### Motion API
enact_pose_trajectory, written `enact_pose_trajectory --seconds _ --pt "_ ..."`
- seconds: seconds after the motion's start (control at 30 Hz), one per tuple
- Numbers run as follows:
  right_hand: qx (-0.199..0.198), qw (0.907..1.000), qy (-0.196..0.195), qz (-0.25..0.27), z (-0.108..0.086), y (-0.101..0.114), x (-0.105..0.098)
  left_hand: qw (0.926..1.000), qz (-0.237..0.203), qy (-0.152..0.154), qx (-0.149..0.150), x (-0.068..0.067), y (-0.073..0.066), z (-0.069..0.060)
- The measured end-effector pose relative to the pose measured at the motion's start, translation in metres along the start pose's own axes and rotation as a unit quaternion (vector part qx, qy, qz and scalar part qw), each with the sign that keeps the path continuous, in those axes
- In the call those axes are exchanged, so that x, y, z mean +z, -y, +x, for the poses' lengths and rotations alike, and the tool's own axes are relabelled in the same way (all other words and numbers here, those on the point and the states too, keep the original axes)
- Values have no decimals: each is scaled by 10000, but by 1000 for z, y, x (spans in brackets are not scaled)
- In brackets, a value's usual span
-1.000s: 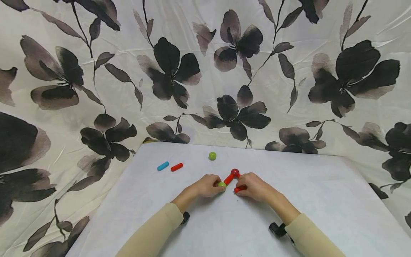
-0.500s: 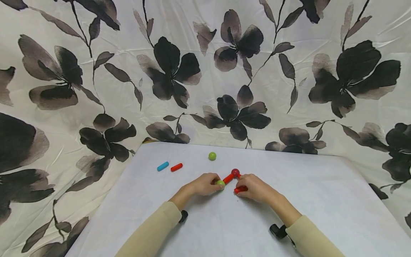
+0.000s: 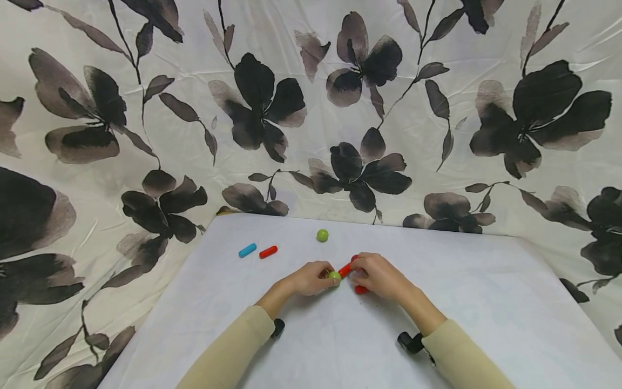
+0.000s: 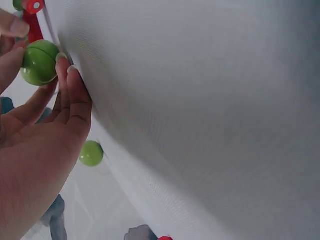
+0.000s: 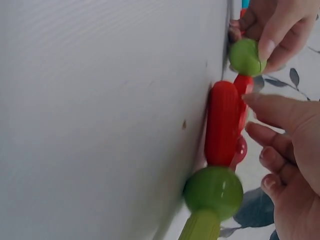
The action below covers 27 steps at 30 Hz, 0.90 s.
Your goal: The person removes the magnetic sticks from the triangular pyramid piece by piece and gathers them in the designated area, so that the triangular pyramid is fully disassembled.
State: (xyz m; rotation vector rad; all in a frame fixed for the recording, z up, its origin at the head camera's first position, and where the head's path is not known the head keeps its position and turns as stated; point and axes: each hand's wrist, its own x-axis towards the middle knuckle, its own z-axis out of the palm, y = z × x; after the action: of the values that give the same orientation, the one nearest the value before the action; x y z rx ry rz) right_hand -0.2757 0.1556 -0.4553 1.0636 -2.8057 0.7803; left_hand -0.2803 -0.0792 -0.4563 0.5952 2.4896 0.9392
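Observation:
My left hand (image 3: 313, 278) pinches a green ball (image 3: 334, 277) between thumb and fingers. A red rod (image 3: 345, 270) runs from that ball to a red ball (image 3: 355, 258), partly covered by my right hand (image 3: 381, 274). In the right wrist view, the right thumb and fingers are parted beside the rods, with no piece plainly held between them. Nearer that camera, another red rod (image 5: 221, 122) joins a green ball (image 5: 214, 192), which meets a yellow-green rod (image 5: 200, 226). From the head, only the end of this nearer red rod shows below the right hand.
A loose green ball (image 3: 322, 235) lies toward the back of the white-covered table (image 3: 437, 286). Left of it lie a blue rod (image 3: 247, 250) and a red rod (image 3: 268, 252). A floral cloth (image 3: 272, 119) hangs behind the table.
My right hand has left the nearer red rod and shifted up and slightly left, over the red ball. The left hand keeps its pinch on the green ball, almost still.

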Motion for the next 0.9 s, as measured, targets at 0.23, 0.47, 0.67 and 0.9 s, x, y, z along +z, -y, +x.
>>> enact_pose_trajectory --seconds 0.23,0.47,0.67,0.9 --pt "187 9993 -149 -273 15 3 11 10000 -17 -8 -19 1 1 0" --pt "244 9992 -60 -320 21 4 16 10000 -39 10 65 1 4 2" --pt "265 9992 -40 -295 24 4 17 9999 -125 40 83 0 5 3" --pt "333 9993 62 -160 24 4 17 9999 -115 54 56 1 7 2"
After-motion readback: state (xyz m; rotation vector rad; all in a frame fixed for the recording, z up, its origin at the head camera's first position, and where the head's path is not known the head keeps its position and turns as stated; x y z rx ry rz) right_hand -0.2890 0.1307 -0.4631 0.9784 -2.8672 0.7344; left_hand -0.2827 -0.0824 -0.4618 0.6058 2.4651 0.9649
